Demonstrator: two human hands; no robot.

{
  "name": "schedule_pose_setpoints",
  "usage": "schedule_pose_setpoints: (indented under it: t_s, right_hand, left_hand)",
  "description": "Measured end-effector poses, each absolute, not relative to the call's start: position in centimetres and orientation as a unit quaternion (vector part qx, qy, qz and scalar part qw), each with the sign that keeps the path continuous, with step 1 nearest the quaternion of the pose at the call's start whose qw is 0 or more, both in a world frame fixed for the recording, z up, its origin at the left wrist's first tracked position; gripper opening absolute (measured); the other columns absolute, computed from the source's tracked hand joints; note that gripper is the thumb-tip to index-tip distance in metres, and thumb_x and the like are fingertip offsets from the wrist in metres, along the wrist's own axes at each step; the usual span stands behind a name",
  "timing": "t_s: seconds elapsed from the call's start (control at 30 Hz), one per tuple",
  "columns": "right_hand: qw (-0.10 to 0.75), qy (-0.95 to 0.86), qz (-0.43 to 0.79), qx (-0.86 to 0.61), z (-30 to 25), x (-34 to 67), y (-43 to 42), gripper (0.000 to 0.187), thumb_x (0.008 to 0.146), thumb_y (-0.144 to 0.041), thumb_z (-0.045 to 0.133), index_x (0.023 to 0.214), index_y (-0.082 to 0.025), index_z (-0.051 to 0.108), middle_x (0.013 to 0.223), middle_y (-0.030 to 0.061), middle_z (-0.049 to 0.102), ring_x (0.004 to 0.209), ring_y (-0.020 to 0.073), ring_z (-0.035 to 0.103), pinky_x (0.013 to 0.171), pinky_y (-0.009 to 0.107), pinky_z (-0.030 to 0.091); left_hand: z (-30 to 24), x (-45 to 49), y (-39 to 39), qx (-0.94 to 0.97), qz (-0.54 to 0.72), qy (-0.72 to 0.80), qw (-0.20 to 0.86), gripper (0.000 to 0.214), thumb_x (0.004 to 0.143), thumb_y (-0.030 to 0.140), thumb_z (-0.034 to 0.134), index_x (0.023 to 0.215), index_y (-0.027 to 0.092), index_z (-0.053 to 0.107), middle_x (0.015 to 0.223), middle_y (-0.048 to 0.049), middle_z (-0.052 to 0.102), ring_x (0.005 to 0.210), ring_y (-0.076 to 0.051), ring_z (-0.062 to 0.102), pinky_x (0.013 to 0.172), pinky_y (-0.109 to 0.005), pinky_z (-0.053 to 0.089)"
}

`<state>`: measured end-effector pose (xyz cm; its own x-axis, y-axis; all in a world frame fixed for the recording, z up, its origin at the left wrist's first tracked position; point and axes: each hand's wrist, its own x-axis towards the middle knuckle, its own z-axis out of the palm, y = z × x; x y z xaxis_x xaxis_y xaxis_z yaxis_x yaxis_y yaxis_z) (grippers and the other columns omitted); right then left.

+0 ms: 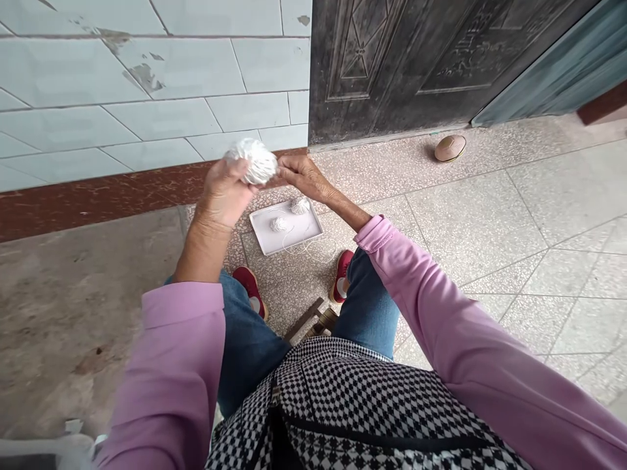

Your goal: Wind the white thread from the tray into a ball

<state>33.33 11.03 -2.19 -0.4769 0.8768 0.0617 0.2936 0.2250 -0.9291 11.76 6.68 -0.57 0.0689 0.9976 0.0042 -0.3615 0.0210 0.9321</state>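
A large ball of white thread [255, 160] is held up in front of me, above my knees. My left hand [224, 194] is wrapped round its left and underside. My right hand [301, 175] pinches at the ball's right side, fingers closed. On the floor below lies a white tray [308, 232] with two smaller white thread balls [280, 224] [300, 205] on it. Thin white threads [313, 247] trail from the tray over the floor. What the right fingers pinch is too fine to see.
I sit on a low wooden stool [313, 321], red shoes [249, 287] either side of the tray. A tiled wall with a red skirting stands at left, a dark metal door [416, 59] ahead. A brown oval object [449, 148] lies by the door sill.
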Motion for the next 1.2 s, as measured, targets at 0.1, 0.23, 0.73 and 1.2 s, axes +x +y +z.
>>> schedule_pose_setpoints:
  t_s: [0.1,0.23,0.73,1.2]
  right_hand:
    - [0.290,-0.758,0.465,-0.354,-2.4,32.7,10.0,0.040,0.138,-0.019,0.063,0.099,-0.018,0.072,0.093,-0.0021,0.063,0.092,0.0176,0.054,0.099,0.035,0.048]
    - [0.257,-0.768,0.479,-0.340,-2.0,32.2,8.7,0.037,0.132,-0.030,0.073,0.096,-0.020,0.076,0.086,-0.0013,0.061,0.094,0.0202,0.060,0.100,0.038,0.050]
    - [0.373,-0.672,0.492,-0.409,-0.5,35.1,10.5,0.069,0.123,-0.085,0.082,0.089,-0.029,0.060,0.080,-0.0004,0.056,0.085,0.0202,0.055,0.081,0.041,0.052]
    - [0.379,-0.685,0.439,-0.441,-3.6,33.4,12.5,0.058,0.119,-0.077,0.070,0.088,-0.032,0.053,0.084,0.0012,0.059,0.095,0.0239,0.054,0.089,0.041,0.047]
  left_hand:
    - [-1.0,10.1,7.9,0.446,0.546,0.424,0.568,0.081,0.062,0.077,0.114,0.102,0.031,0.061,0.101,-0.0044,0.081,0.165,-0.040,0.063,0.101,-0.048,0.045]
    - [-2.6,9.2,9.2,0.486,0.516,0.464,0.531,0.091,0.059,0.076,0.116,0.099,0.028,0.049,0.091,0.0007,0.072,0.165,-0.038,0.060,0.101,-0.048,0.035]
    - [-3.0,11.6,6.9,0.479,0.408,0.432,0.646,0.055,0.070,0.062,0.112,0.111,0.034,0.088,0.096,-0.0067,0.084,0.132,-0.046,0.077,0.102,-0.056,0.053]
    - [-0.5,14.1,5.2,0.404,0.503,0.377,0.665,0.063,0.058,0.048,0.114,0.111,0.031,0.086,0.111,-0.0091,0.085,0.123,-0.042,0.079,0.092,-0.053,0.068]
